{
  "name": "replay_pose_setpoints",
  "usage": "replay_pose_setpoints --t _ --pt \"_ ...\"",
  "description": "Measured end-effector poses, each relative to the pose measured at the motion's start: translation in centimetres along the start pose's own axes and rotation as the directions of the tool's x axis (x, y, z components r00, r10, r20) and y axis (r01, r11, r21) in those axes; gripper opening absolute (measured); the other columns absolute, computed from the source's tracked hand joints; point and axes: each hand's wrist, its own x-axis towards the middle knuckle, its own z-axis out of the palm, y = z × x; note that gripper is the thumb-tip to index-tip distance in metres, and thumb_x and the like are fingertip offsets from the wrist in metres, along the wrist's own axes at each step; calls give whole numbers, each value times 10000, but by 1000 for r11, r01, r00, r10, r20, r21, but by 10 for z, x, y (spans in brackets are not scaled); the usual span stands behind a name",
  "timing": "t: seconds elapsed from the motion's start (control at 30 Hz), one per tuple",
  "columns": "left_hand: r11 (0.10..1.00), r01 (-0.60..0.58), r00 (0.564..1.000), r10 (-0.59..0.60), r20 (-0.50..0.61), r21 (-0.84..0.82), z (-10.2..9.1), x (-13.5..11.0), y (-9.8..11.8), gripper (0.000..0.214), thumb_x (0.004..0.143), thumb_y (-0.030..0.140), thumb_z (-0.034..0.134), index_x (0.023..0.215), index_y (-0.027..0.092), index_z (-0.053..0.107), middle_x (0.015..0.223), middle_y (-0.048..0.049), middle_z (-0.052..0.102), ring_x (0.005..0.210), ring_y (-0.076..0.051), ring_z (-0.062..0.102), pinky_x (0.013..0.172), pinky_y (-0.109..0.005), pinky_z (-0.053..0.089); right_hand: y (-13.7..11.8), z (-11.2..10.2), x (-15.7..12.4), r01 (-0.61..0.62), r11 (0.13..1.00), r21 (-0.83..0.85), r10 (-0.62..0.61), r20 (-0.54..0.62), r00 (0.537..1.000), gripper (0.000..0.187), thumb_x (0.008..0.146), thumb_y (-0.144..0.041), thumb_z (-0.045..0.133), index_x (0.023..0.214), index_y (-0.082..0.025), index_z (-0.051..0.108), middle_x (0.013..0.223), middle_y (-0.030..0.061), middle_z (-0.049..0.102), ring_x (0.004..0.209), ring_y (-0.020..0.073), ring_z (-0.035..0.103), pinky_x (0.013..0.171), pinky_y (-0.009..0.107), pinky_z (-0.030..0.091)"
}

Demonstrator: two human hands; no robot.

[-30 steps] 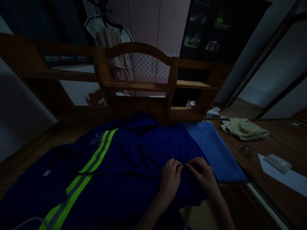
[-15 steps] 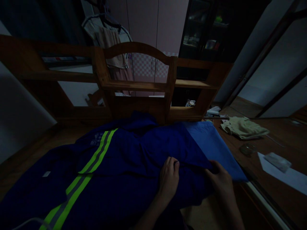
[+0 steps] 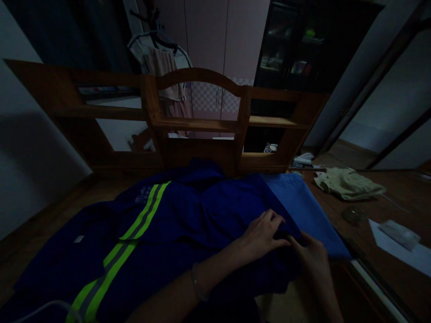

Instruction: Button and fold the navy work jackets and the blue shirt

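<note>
A dark blue work jacket point(image 3: 215, 211) with yellow-green and grey reflective stripes lies spread out before me. My left hand point(image 3: 264, 231) rests on its right part, thumb and fingers apart, with dark cloth between them. Beside it, my right hand point(image 3: 313, 253) pinches the jacket's right edge between thumb and fingers; some fingertips are hidden by the cloth. A lighter blue cloth point(image 3: 303, 202) lies partly under that edge. My left wrist wears a bracelet point(image 3: 198, 282).
A wooden headboard with shelves point(image 3: 198, 123) stands behind the jacket. To the right, on a brown surface, are a pale yellowish cloth point(image 3: 348, 183), a small glass-like dish point(image 3: 353, 215) and a white sheet point(image 3: 400, 246) under a clear packet point(image 3: 399, 233). A thin pale cord point(image 3: 50, 305) crosses the lower left.
My left hand has moved right across the jacket, close to my right hand, and its fingers have spread. My right hand keeps its pinch on the edge. The view has shifted slightly.
</note>
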Motion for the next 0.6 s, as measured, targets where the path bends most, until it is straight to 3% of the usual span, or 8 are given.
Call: replay_pose_setpoints --t 0.07,0.13,0.2,0.27,0.43,0.6 --pt "997 -82 995 82 47 -11 12 11 -6 295 851 300 589 1141 252 555 1099 -20 573 1028 -165 560 863 -264 458 -1 -2 0 44 999 28 -44 6 999 417 735 -485 629 997 -173 716 877 83 735 828 316 678 633 333 522" --pt "993 -108 993 110 49 -39 21 16 -15 208 882 191 518 1057 250 614 1020 5 613 971 -133 590 841 -232 457 0 -10 0 89 990 114 -99 82 992 405 742 -454 638 1026 -173 707 930 76 729 889 305 668 704 336 529" --pt "992 -94 995 95 15 -84 26 18 -25 212 885 155 488 983 239 656 963 14 637 906 -115 611 809 -212 463 2 -20 -1 99 973 210 -141 195 971 382 751 -439 644 1014 -171 709 946 70 724 903 289 662 745 334 529" --pt "990 -56 998 52 -34 -131 26 19 -31 205 874 165 498 955 231 674 942 11 651 880 -118 620 797 -214 470 2 -26 -2 84 962 258 -147 236 961 377 760 -456 643 992 -166 712 937 73 720 894 281 656 752 332 526" --pt "957 31 986 -76 -146 -289 19 19 -29 180 868 204 505 944 201 669 966 -15 678 928 -145 622 861 -253 472 -16 -18 -1 113 956 269 -134 62 989 380 781 -487 625 979 -171 694 959 69 704 933 266 627 759 304 501" --pt "948 -33 960 -58 -274 -316 10 17 -29 297 859 146 512 1124 232 616 1092 -12 653 1030 -133 581 950 -278 444 -44 11 7 225 925 307 -223 -41 974 331 854 -449 548 1012 -177 648 914 43 669 887 215 595 771 280 456"
